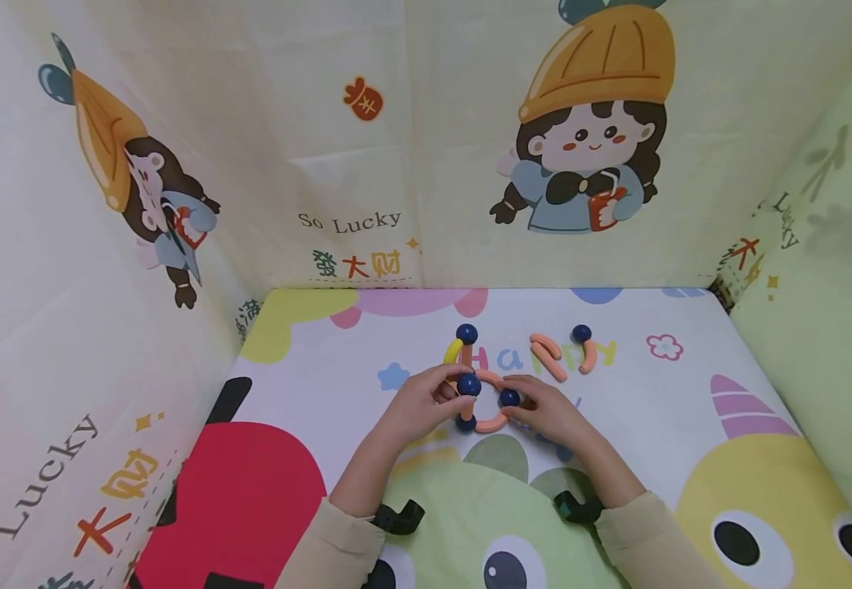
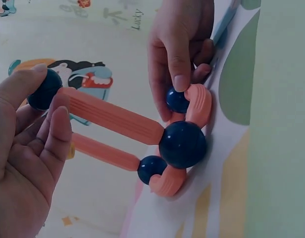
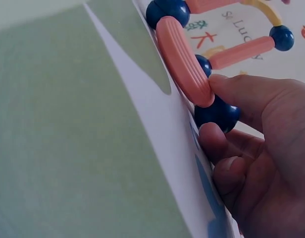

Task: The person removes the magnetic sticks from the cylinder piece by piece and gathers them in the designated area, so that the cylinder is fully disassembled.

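A frame of dark blue balls and salmon sticks stands before me. My left hand [image 1: 426, 401] pinches the blue ball [image 2: 45, 89] at the top of a straight ribbed stick [image 2: 113, 116], whose lower end meets another blue ball [image 2: 183, 145]. Farther back, a second straight stick [image 2: 108, 152] rises beside it. A yellow curved stick [image 1: 453, 352] touches the far top ball [image 1: 466, 334]. Low on the right side of the frame, my right hand [image 1: 547, 409] holds a blue ball [image 3: 218, 115], its thumb against the end of a curved salmon stick [image 3: 184, 62].
Two loose salmon sticks [image 1: 549, 362] lie behind the right hand. Near them lies a blue ball [image 1: 582, 333] with a curved salmon stick [image 1: 588, 357] against it. Printed cloth walls [image 1: 470, 254] enclose the patterned table cover [image 1: 617, 417] at the back and both sides.
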